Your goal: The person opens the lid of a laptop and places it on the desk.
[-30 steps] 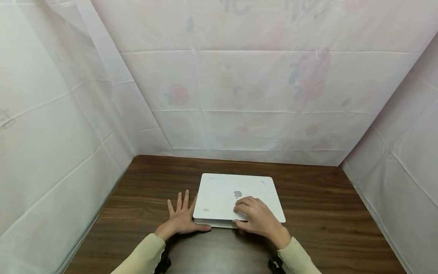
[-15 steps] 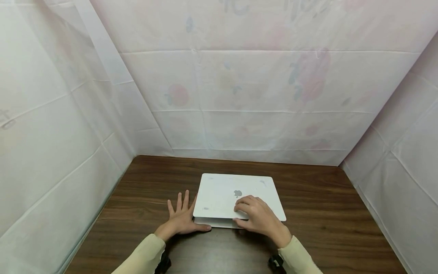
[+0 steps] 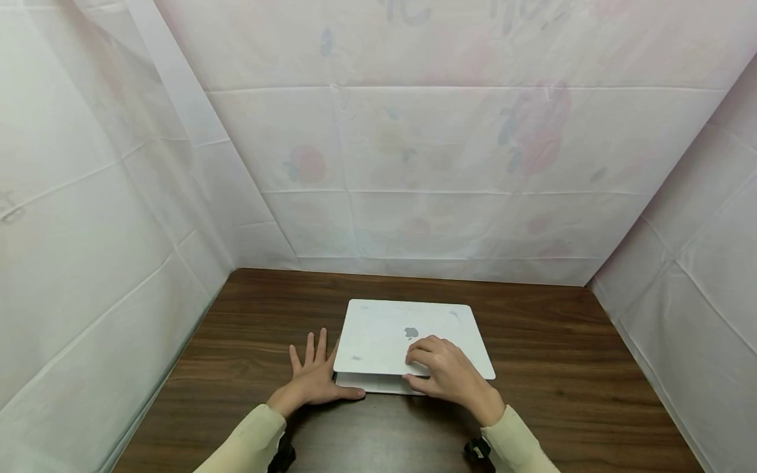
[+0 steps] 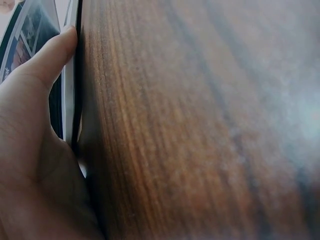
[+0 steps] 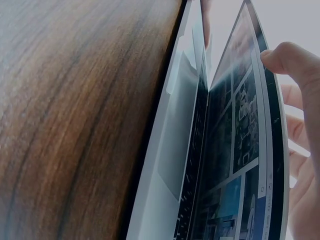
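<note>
A silver laptop [image 3: 384, 335] with an apple logo lies on the wooden table, its lid raised a little off the base. My right hand [image 3: 446, 371] pinches the lid's front edge, thumb under it on the screen side and fingers curled over the top. In the right wrist view, the lit screen [image 5: 247, 125] faces the keyboard [image 5: 192, 165] across a narrow wedge. My left hand [image 3: 316, 380] lies at the base's front left corner with its fingers spread and straight. Its thumb [image 4: 57, 52] rests on the front edge of the base in the left wrist view.
The brown wooden table [image 3: 562, 355] extends around the laptop. White printed cloth [image 3: 437, 223] hangs behind the table, with more on both sides. Black wrist devices [image 3: 478, 452] are worn at both sleeves.
The lid's front edge has risen slightly, widening the gap over the base. My right hand has moved up with it by a small amount; the left hand stays put.
</note>
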`<state>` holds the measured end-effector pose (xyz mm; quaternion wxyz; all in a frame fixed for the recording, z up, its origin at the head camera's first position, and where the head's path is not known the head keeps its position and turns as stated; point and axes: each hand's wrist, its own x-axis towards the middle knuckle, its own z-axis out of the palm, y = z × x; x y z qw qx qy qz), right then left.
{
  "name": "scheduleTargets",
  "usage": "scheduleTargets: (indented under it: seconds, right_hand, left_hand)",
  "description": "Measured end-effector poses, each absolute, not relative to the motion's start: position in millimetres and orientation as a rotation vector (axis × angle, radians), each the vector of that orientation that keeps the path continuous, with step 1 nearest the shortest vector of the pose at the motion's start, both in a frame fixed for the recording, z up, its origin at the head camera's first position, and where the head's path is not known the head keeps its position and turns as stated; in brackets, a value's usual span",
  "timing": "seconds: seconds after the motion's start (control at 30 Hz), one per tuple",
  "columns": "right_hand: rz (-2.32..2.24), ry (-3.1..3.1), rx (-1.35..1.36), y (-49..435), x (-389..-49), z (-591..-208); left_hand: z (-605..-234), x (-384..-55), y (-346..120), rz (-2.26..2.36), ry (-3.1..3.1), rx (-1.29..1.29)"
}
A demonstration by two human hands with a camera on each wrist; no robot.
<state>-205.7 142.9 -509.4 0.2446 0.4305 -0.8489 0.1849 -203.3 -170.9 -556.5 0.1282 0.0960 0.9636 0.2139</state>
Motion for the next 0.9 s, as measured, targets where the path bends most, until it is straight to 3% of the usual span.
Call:
scheduleTargets:
  seconds: [0.9]
  right_hand:
    - [0.521,-2.291,1.208,145,-212,-503]
  left_hand:
    - [-557,-201,-172,0.689,2.805,0.293]
